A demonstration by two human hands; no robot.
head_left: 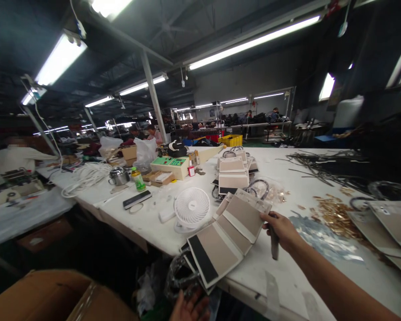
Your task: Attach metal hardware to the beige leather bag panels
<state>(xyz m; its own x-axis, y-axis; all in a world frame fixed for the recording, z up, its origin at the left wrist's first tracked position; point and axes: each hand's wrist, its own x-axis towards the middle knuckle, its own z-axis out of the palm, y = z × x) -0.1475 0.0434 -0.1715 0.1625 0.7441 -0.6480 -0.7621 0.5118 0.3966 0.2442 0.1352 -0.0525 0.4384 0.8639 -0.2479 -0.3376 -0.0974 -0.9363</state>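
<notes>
My right hand (282, 229) is closed at the right edge of a long beige bag panel (220, 236), with thumb and fingers at its corner. A dark grey, handle-like object (274, 245) also points down from that hand; its kind I cannot make out. The panel has cream bands and a black strip at its lower left end, which hangs past the table edge. Below that end my left hand (190, 307) is open, fingers spread, close to a plastic-wrapped loop handle (180, 278). Whether it touches the loop I cannot tell.
A white fan (192, 207) stands left of the panel on the white table (254, 285). Behind are stacked beige panels (234, 171). Gold metal pieces (334, 214) and silvery pieces (324, 240) lie rightward, near more panels (392, 223). A cardboard box (53, 294) is at lower left.
</notes>
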